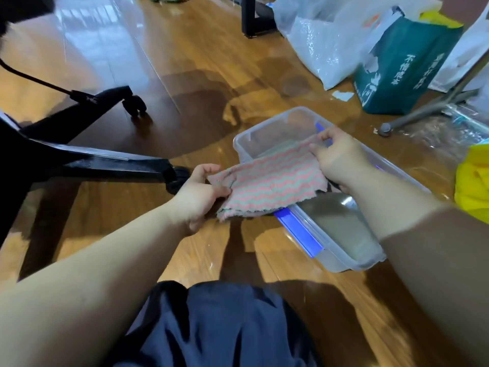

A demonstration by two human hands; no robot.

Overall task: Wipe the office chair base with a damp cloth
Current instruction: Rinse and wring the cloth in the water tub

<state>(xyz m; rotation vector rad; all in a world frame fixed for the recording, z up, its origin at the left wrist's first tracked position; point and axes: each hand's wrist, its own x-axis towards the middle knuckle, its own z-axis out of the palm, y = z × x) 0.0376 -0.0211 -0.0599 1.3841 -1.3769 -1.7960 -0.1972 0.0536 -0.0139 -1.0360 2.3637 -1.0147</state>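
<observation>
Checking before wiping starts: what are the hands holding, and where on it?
The cloth, spread over the tub: the left hand grips its left edge, the right hand pinches its far right corner.

We count two bare hands, the left hand (201, 192) and the right hand (338, 160), and one pink-and-grey wavy-striped cloth (270, 186) at mid-frame. There is one clear rectangular plastic tub (354, 266), one black office chair base (105, 165) at left showing two black castor wheels (135, 103), and one dark green paper bag (397, 70) upper right. The white plastic bags (317, 35) beside it overlap too much to count.
</observation>
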